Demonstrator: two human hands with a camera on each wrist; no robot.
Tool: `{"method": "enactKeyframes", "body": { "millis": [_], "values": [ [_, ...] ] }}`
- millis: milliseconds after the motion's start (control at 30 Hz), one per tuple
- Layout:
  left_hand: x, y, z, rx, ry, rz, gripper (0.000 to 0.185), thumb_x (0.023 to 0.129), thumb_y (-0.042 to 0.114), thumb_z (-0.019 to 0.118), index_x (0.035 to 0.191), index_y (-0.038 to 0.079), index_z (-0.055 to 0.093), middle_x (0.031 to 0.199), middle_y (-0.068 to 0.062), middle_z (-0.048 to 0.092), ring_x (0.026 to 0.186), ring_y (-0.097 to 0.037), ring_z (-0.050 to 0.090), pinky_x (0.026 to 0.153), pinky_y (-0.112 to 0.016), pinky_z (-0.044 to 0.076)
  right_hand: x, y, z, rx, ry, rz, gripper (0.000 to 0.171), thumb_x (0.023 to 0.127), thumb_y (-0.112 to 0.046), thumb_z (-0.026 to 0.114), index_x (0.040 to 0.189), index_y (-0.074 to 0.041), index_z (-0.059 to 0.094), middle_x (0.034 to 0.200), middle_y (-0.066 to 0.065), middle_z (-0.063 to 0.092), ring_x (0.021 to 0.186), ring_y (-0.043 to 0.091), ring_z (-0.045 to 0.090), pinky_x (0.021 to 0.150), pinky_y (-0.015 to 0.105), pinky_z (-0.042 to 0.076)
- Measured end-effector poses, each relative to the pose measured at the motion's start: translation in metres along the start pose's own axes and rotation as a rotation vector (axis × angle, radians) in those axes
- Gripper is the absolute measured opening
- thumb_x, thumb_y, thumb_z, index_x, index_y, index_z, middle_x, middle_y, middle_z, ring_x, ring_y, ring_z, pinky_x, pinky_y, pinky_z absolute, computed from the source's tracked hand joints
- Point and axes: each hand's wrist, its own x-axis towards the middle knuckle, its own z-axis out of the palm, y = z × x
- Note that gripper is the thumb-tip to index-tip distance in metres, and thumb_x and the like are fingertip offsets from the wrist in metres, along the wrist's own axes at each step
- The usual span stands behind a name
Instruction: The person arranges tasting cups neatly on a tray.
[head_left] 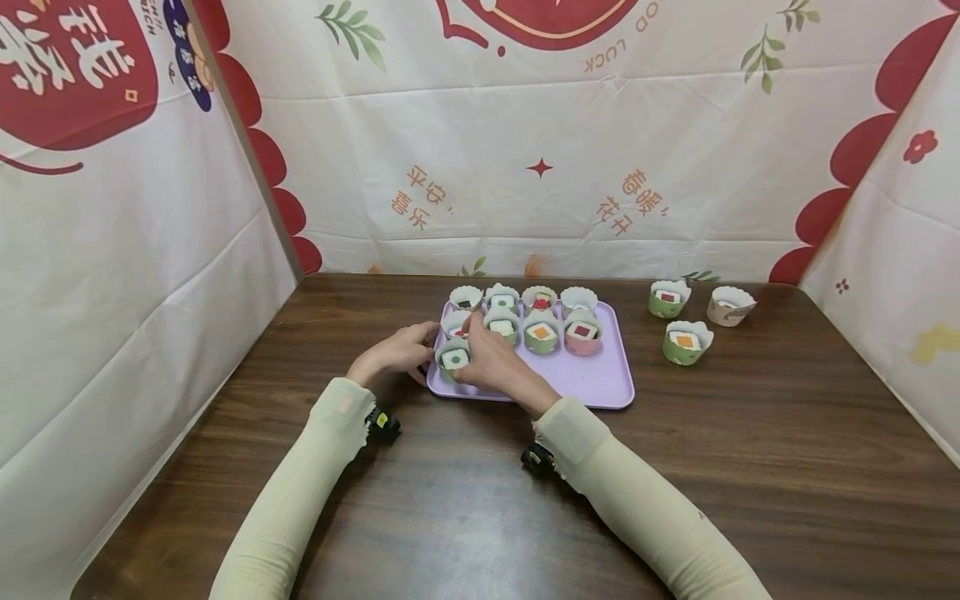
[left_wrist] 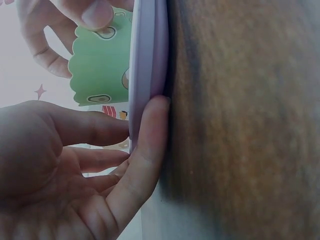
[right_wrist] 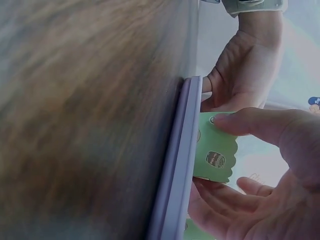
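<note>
Near the front left corner of a lilac tray (head_left: pixel 596 375), my right hand (head_left: pixel 491 360) holds a green paper baking cup (head_left: pixel 454 360) between thumb and fingers. Inside that cup lies a small white square piece with a green centre. The right wrist view shows the thumb on the side of the green cup (right_wrist: pixel 215 150), its base right at the tray surface. My left hand (head_left: pixel 397 350) is at the tray's left edge. In the left wrist view its fingers lie on both sides of the tray rim (left_wrist: pixel 145 65), gripping it.
Several more paper cups with small square pieces stand in rows on the tray, among them a pink cup (head_left: pixel 582 335). Right of the tray, two green cups (head_left: pixel 682 353) and a beige cup (head_left: pixel 727 312) stand on the brown table (head_left: pixel 750 450). A printed cloth (head_left: pixel 487 133) hangs behind.
</note>
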Motion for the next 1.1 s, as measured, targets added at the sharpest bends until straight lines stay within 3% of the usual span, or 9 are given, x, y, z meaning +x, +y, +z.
{"method": "enactKeyframes", "body": {
  "millis": [333, 533, 667, 900, 1100],
  "values": [
    [0.0, -0.002, 0.0, 0.005, 0.003, -0.004, 0.062, 0.101, 0.004, 0.045, 0.159, -0.003, 0.027, 0.126, -0.026, 0.052, 0.099, -0.032, 0.069, 0.071, -0.038, 0.067, 0.0, 0.002, 0.0, -0.013, -0.028, 0.017, 0.083, 0.076, -0.013, 0.086, 0.142, -0.003, 0.037, 0.099, 0.017, 0.069, 0.083, 0.027, 0.063, 0.073, 0.037, 0.056],
    [0.001, -0.002, 0.0, 0.003, 0.003, -0.011, 0.062, 0.101, 0.005, 0.045, 0.16, -0.002, 0.026, 0.131, -0.026, 0.051, 0.1, -0.032, 0.069, 0.072, -0.038, 0.067, 0.001, 0.003, -0.002, -0.02, -0.037, 0.029, 0.089, 0.076, -0.017, 0.088, 0.146, -0.004, 0.035, 0.105, 0.02, 0.07, 0.089, 0.027, 0.065, 0.082, 0.039, 0.058],
    [0.002, -0.001, 0.0, 0.001, -0.001, -0.011, 0.063, 0.101, 0.005, 0.046, 0.16, -0.002, 0.025, 0.132, -0.027, 0.051, 0.1, -0.033, 0.07, 0.072, -0.038, 0.067, 0.0, 0.004, -0.01, -0.035, -0.06, 0.009, 0.093, 0.076, -0.018, 0.09, 0.148, -0.003, 0.034, 0.099, 0.014, 0.07, 0.083, 0.024, 0.062, 0.076, 0.037, 0.056],
    [0.002, 0.0, 0.0, -0.009, 0.002, -0.013, 0.061, 0.101, 0.004, 0.046, 0.159, -0.002, 0.027, 0.128, -0.027, 0.052, 0.099, -0.033, 0.07, 0.072, -0.038, 0.067, -0.002, 0.007, -0.022, -0.018, -0.105, 0.011, 0.09, 0.079, -0.023, 0.09, 0.149, -0.006, 0.036, 0.11, 0.011, 0.071, 0.095, 0.024, 0.065, 0.081, 0.036, 0.056],
    [0.0, 0.0, 0.0, -0.009, 0.007, -0.003, 0.059, 0.102, 0.005, 0.048, 0.157, -0.003, 0.03, 0.122, -0.025, 0.053, 0.097, -0.032, 0.07, 0.071, -0.039, 0.067, -0.004, 0.007, -0.028, -0.036, -0.134, 0.001, 0.08, 0.082, -0.02, 0.086, 0.146, -0.008, 0.04, 0.113, 0.009, 0.071, 0.092, 0.023, 0.064, 0.075, 0.033, 0.055]
  ]
}}
